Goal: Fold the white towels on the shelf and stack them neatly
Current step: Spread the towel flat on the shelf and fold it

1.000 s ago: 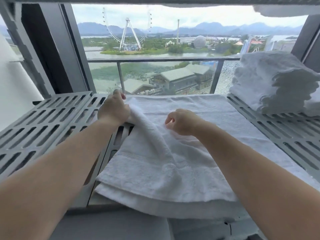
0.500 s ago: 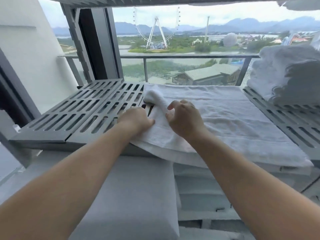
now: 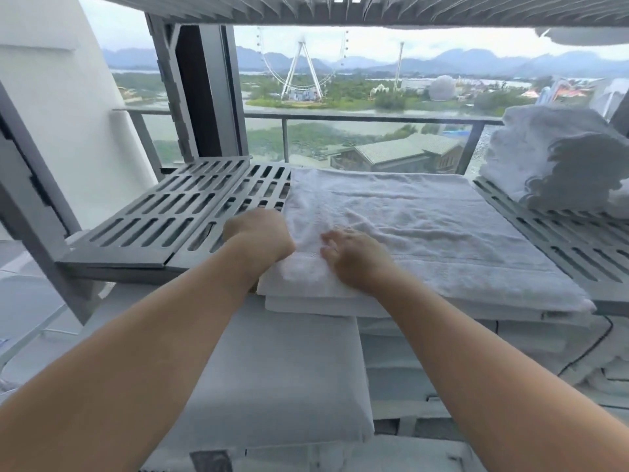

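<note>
A white towel (image 3: 425,226) lies spread flat across the middle of the grey slatted shelf (image 3: 190,212), folded in layers at its near edge. My left hand (image 3: 260,235) is closed at the towel's left edge, near the front corner. Just to its right, my right hand (image 3: 354,253) rests on top of the towel with fingers pressed into the cloth. A stack of folded white towels (image 3: 551,158) sits at the shelf's right end.
Another slatted shelf (image 3: 374,8) hangs close overhead. Below the working shelf lie more white folded linens (image 3: 272,376). A grey upright post (image 3: 37,206) stands at the left. Behind the shelf is a balcony railing (image 3: 340,115).
The raised fold of towel between my hands has been laid down flat. Both hands moved toward the near left corner, and my right hand went from pinching to pressing on top.
</note>
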Motion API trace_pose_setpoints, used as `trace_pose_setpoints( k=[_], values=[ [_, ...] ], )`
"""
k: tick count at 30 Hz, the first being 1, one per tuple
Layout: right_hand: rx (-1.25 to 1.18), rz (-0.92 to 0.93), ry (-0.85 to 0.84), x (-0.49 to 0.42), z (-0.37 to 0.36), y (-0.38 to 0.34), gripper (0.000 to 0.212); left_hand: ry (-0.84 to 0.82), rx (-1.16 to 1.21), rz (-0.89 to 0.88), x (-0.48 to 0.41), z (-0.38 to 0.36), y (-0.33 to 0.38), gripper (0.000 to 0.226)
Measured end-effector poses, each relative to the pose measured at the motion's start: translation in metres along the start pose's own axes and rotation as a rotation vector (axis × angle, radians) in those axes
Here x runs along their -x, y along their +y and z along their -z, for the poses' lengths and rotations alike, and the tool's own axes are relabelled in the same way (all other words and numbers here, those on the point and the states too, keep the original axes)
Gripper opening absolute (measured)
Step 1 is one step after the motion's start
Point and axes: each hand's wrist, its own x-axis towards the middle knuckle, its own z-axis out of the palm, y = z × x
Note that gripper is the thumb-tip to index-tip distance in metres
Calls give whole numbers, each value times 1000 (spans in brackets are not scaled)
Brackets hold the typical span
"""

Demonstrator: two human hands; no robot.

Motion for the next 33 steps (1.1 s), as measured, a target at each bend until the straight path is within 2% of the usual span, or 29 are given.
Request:
trace_pose_setpoints(
  k=[3,5,8,11,14,17,21,23,26,33],
  values=[
    [-25,-6,4,-1,-4,1,42,137,101,-161,-6,-3,-5,19],
    [-50,-21,48,-1,-5,5,32,191,210,-274,-13,-7,-7,23],
    [-60,-36,124,0,-7,7,15,81,357,-368,-25,-11,-12,15],
    [-58,-38,202,0,-8,6,9,5,260,-473,-34,-12,-15,13],
    [-77,-44,253,0,-8,8,16,5,176,-525,-42,-7,-14,26],
    [-93,-70,242,-4,-2,10,20,66,164,-536,-49,-4,-9,40],
    [-234,-121,159,-17,18,17,22,242,242,-548,-58,-13,11,26],
    [-289,-116,181,-24,26,23,18,205,272,-580,-69,-19,25,31],
    [-224,-105,265,-35,38,45,16,108,290,-544,-88,-26,43,44],
    [12,-146,138,-85,70,145,22,-5,299,-391,-133,-24,81,50]
  ],
)
